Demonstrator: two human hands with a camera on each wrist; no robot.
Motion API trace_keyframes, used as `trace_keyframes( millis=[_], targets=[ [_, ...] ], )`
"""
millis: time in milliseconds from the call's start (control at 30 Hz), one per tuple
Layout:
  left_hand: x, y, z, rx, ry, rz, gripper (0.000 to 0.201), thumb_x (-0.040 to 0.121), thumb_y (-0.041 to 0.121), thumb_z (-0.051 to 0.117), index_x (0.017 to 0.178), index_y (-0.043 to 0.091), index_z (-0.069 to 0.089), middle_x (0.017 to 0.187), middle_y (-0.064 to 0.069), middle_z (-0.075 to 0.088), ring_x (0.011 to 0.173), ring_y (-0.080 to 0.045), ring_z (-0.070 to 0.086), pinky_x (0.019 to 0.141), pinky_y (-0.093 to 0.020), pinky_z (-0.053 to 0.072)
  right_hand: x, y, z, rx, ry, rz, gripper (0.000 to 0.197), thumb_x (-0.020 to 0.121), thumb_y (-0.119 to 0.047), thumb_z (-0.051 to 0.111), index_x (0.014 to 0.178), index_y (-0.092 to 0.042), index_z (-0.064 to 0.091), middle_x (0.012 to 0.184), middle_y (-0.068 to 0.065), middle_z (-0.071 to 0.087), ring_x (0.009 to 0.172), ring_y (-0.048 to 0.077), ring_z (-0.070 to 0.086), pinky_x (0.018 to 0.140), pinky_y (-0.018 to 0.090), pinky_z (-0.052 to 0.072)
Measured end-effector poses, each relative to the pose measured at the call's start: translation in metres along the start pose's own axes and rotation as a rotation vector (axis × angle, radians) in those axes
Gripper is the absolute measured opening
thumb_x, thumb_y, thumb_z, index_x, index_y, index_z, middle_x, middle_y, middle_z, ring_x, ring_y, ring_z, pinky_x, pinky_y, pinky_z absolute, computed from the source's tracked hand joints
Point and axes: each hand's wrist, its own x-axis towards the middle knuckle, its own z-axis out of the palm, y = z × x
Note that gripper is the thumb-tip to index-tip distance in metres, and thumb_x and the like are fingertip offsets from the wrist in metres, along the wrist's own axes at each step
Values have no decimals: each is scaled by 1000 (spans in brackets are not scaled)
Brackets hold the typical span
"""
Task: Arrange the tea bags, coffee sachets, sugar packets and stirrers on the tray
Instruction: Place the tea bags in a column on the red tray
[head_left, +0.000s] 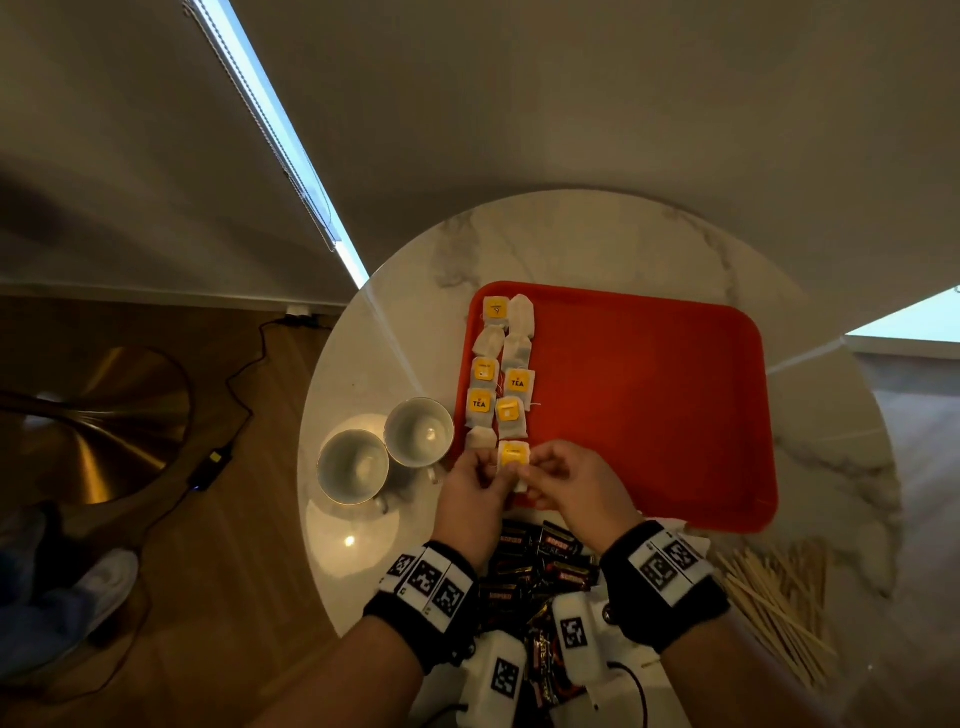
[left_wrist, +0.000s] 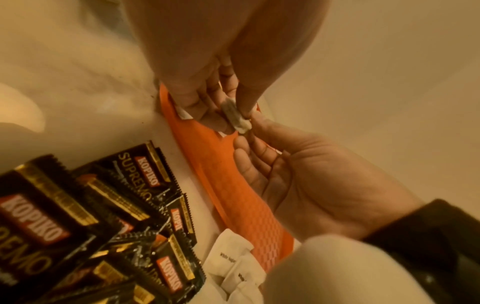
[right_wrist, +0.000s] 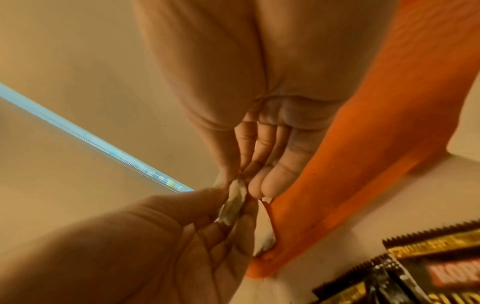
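Observation:
A red tray (head_left: 649, 395) lies on the round marble table. Several tea bags (head_left: 498, 374) with yellow tags lie in two columns along its left side. My left hand (head_left: 496, 475) and right hand (head_left: 535, 478) meet at the tray's near left corner. Both pinch one tea bag (head_left: 513, 458) between thumb and fingers; the left wrist view shows this tea bag (left_wrist: 237, 117) edge-on above the tray (left_wrist: 233, 185). Black coffee sachets (head_left: 540, 564) are heaped in front of the tray. White sugar packets (left_wrist: 233, 265) lie beside them. Wooden stirrers (head_left: 774, 597) lie at the near right.
Two empty white cups (head_left: 418, 431) (head_left: 353, 467) stand on the table just left of the tray. The table edge (head_left: 311, 415) curves past them, with wooden floor, a cable and a brass lamp base (head_left: 104, 431) beyond. Most of the tray's right side is bare.

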Motion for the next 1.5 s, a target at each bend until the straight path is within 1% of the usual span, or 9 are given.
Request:
trace_keyframes(
  millis=[133, 233, 433, 567, 667, 833, 1100, 1300, 1500],
  targets=[
    [0, -2, 1, 111, 44, 43, 17, 95, 31, 67, 107, 20, 62, 99, 6, 72, 95, -11, 70, 88, -30, 57, 21, 6, 1, -1, 102, 43, 4, 98, -17, 65, 99, -19, 67, 90, -1, 73, 71, 6, 69, 59, 14, 52],
    [-4, -3, -8, 318, 75, 114, 18, 99, 27, 61, 116, 22, 57, 108, 12, 63, 98, 1, 60, 82, -11, 45, 41, 10, 10, -87, 97, 108, 2, 96, -20, 67, 97, -19, 66, 87, 0, 72, 71, 9, 67, 65, 26, 58],
    [-3, -12, -12, 724, -4, 363, 36, 102, 16, 52, 137, 13, 54, 140, -3, 47, 126, -14, 46, 111, -29, 41, 49, 8, 19, -437, 237, 114, 24, 91, -44, 70, 97, -23, 60, 86, -4, 66, 78, 15, 65, 68, 31, 54],
    [5, -14, -4, 1009, -143, 429, 67, 101, 7, 48, 160, 9, 17, 168, -11, 10, 155, -26, 8, 126, -40, 20, 58, 6, 23, -421, 288, 73, 28, 92, -44, 68, 109, -25, 55, 94, -2, 65, 86, 19, 64, 73, 33, 53],
    [7, -11, -5, 1246, -202, 397, 70, 104, 10, 41, 159, 5, -2, 168, -15, -8, 156, -29, -12, 128, -41, 2, 62, 4, 26, -413, 283, 64, 19, 94, -39, 65, 103, -24, 59, 94, -2, 67, 86, 18, 65, 79, 38, 57],
    [9, -21, -14, 1295, -206, 368, 71, 104, 14, 41, 160, 7, -4, 168, -16, -9, 156, -27, -2, 125, -33, 2, 57, 8, 36, -342, 265, 68, 12, 96, -33, 65, 99, -22, 63, 94, -2, 68, 86, 17, 67, 79, 36, 58],
    [12, -20, -12, 1192, -93, 559, 62, 97, 9, 54, 154, 6, 31, 160, -19, 28, 148, -35, 29, 122, -40, 25, 59, 2, 21, -279, 326, 53, 14, 96, -36, 66, 100, -25, 60, 87, -11, 63, 74, 2, 59, 60, 17, 44],
    [41, -18, 9, 1280, -128, 458, 94, 95, 31, 64, 161, 15, -1, 168, -13, -4, 156, -32, -3, 124, -46, 16, 95, -12, 2, -264, 378, 31, 18, 96, -30, 66, 109, -18, 64, 88, -10, 60, 72, -1, 55, 59, 13, 40],
    [50, -28, 8, 1397, -170, 381, 91, 99, 37, 55, 160, 15, -9, 167, -15, -14, 155, -35, -11, 124, -51, 21, 113, -15, 12, -306, 303, -9, 13, 96, -27, 66, 104, -18, 65, 95, 1, 68, 88, 18, 67, 83, 37, 59]
  ],
)
